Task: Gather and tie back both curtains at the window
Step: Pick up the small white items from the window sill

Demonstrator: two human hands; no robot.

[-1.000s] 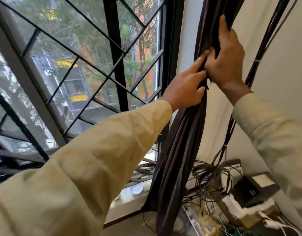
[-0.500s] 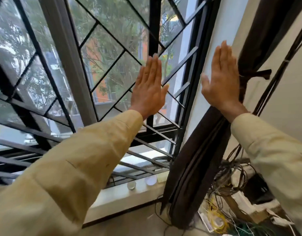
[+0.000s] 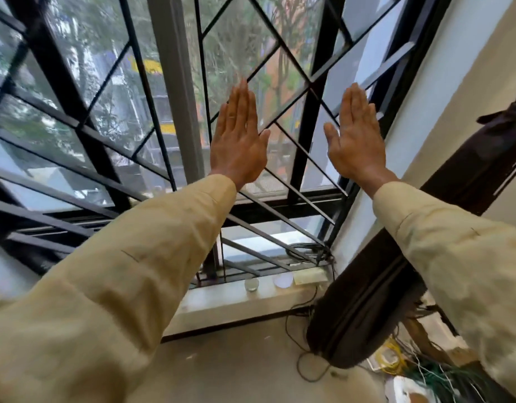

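Both hands were held up flat, fingers straight, holding nothing: left hand mid-frame, right hand beside it. The dark curtain hung bunched at the frame's right, apart from both, tie knotted above.

Tangled wires on floor, pale round disc on sill
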